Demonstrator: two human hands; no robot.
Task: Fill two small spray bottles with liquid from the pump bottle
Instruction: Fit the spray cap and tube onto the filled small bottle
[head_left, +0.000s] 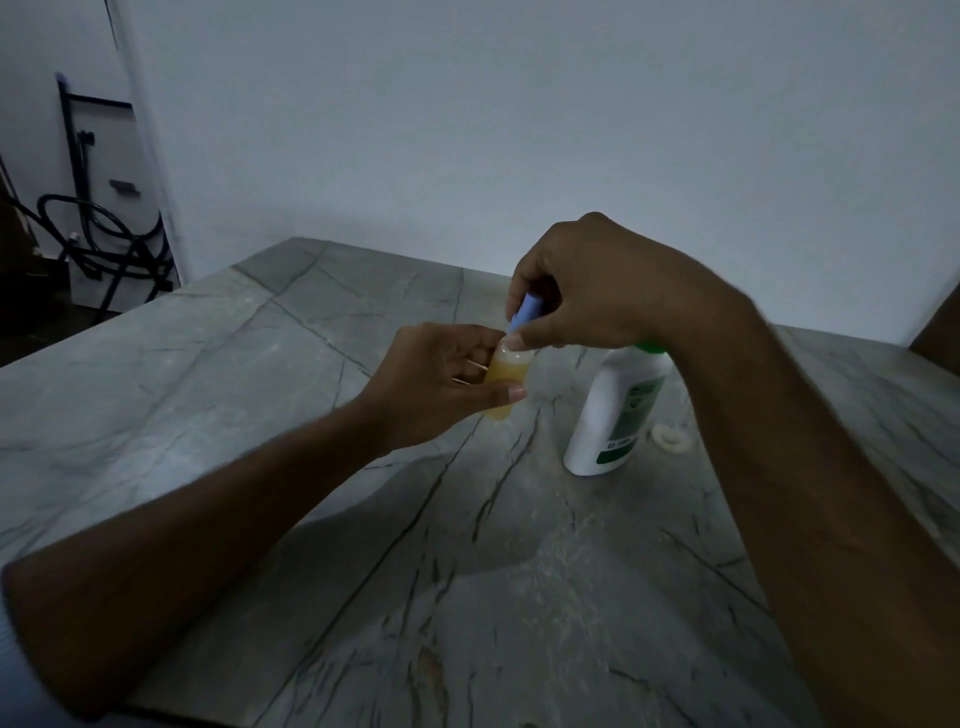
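Observation:
My left hand (441, 384) grips a small clear spray bottle (506, 376) holding yellow liquid, lifted above the table. My right hand (587, 291) pinches the bottle's light blue spray top (525, 312), which sits at the bottle's neck. A white pump bottle (613, 410) with a green label stands on the table just right of the small bottle; its top is hidden behind my right wrist. I see only one small spray bottle.
The grey marble table (311, 467) runs to a white wall behind. A small whitish ring-shaped object (670, 436) lies on the table right of the pump bottle. Black hoses and a stand (104, 234) sit on the floor at the far left.

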